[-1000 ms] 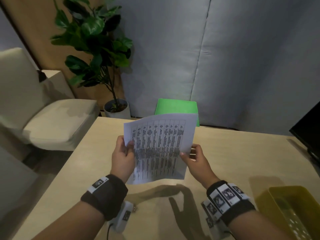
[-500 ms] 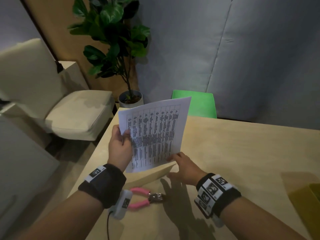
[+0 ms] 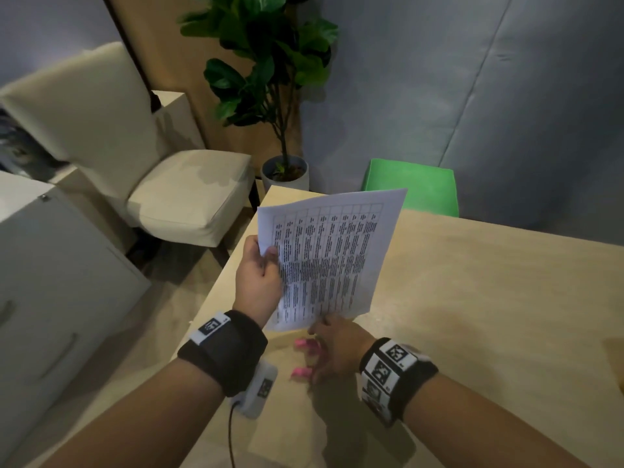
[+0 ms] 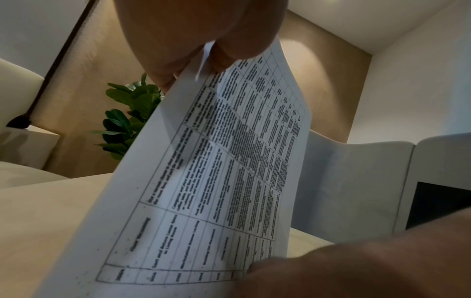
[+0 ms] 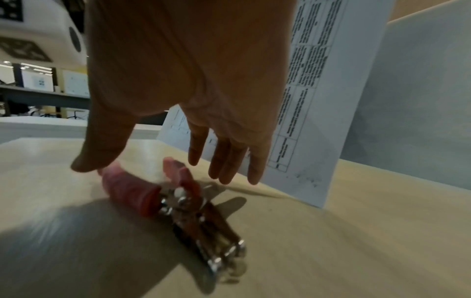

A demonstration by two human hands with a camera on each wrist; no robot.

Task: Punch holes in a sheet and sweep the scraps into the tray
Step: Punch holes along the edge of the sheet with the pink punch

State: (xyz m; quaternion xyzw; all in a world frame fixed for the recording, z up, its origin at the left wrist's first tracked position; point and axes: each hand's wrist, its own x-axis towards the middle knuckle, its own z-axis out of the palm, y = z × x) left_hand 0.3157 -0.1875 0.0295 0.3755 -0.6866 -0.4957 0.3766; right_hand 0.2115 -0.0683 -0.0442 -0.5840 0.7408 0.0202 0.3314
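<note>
A white sheet (image 3: 332,255) printed with a table stands upright above the table's near left part. My left hand (image 3: 261,268) pinches its left edge between thumb and fingers, as the left wrist view shows on the sheet (image 4: 229,171). A pink-handled hole punch (image 3: 305,358) with a metal head lies flat on the table under my right hand (image 3: 332,346). In the right wrist view the punch (image 5: 178,203) lies just below my right hand (image 5: 158,169), whose fingers are straight and spread over the pink handles. The thumb tip is at one handle; nothing is gripped.
The wooden table (image 3: 472,298) has its left edge close to my left arm. A cream armchair (image 3: 162,184), a potted plant (image 3: 280,113) and a green stool (image 3: 410,185) stand beyond it. A white cabinet (image 3: 50,282) is at the left.
My right hand has let go of the sheet's right edge and dropped down onto the pink punch. The left hand still holds the sheet up. The view has swung left; the yellow tray is out of view.
</note>
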